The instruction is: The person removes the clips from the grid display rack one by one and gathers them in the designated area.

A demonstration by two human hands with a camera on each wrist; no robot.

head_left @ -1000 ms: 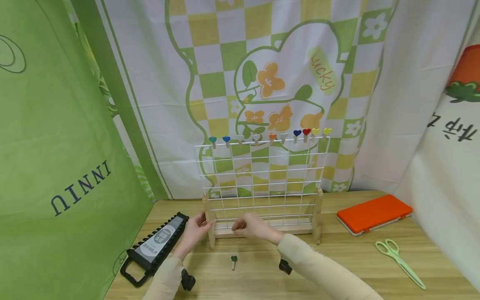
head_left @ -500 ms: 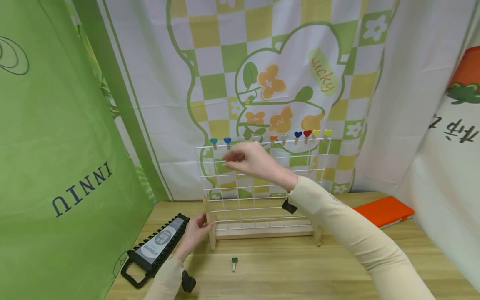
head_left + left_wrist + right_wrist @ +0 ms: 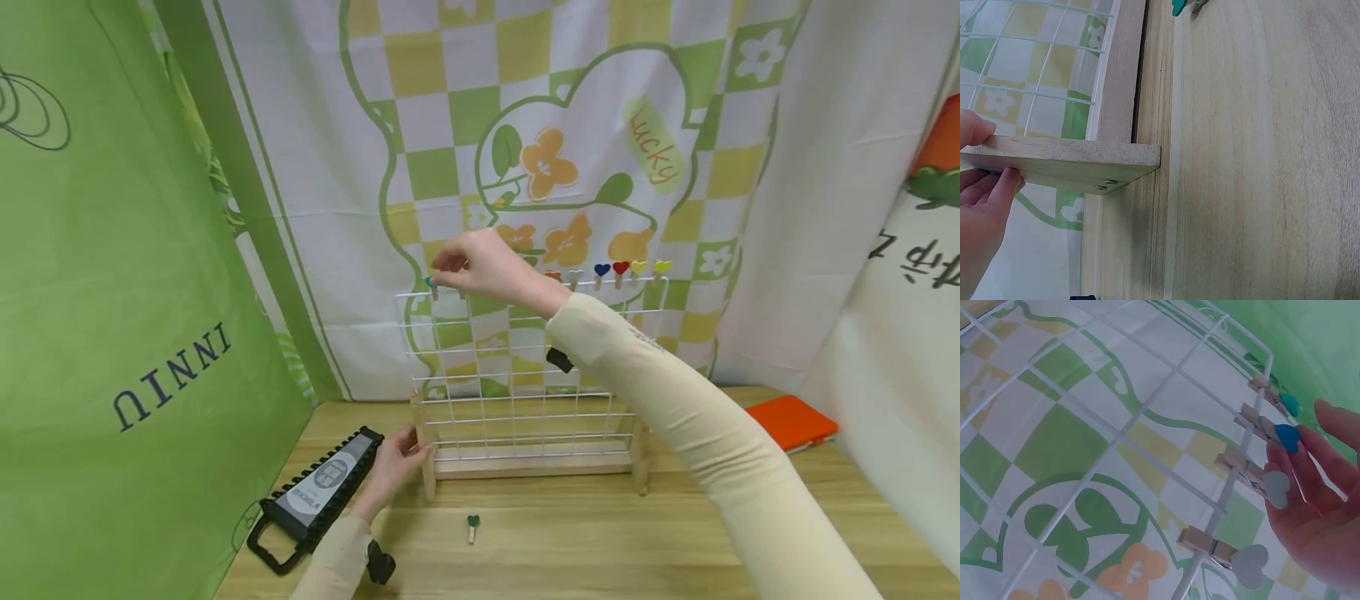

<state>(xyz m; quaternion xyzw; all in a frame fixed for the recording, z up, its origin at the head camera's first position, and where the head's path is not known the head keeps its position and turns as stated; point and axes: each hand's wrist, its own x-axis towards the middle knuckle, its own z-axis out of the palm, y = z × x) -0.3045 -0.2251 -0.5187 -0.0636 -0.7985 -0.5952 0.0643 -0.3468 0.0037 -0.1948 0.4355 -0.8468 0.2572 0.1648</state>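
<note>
My left hand [image 3: 393, 468] pinches the left wooden post [image 3: 1072, 159] of a rack that holds a white wire grid [image 3: 1116, 439]; the left wrist view shows the thumb on one face and fingers on the other. My right hand [image 3: 483, 265] is raised at the grid's top left corner. In the right wrist view its fingers lie beside a clothespin with a blue heart [image 3: 1287, 437], the thumb held apart. A teal-heart clothespin [image 3: 1288, 404] sits closer to the corner, and two white-heart clothespins [image 3: 1275, 489] are clipped along the same wire.
A green-heart clothespin [image 3: 472, 527] lies on the table before the rack. On the left is a black-and-grey toothed holder [image 3: 322, 487]. An orange case [image 3: 795, 421] lies at the right, partly behind my right sleeve. More heart clothespins, including a red one [image 3: 621, 268], line the top wire.
My right hand has risen from the rack's base to the top wire and moved left to the teal and blue clothespins. The left hand has stayed at the post.
</note>
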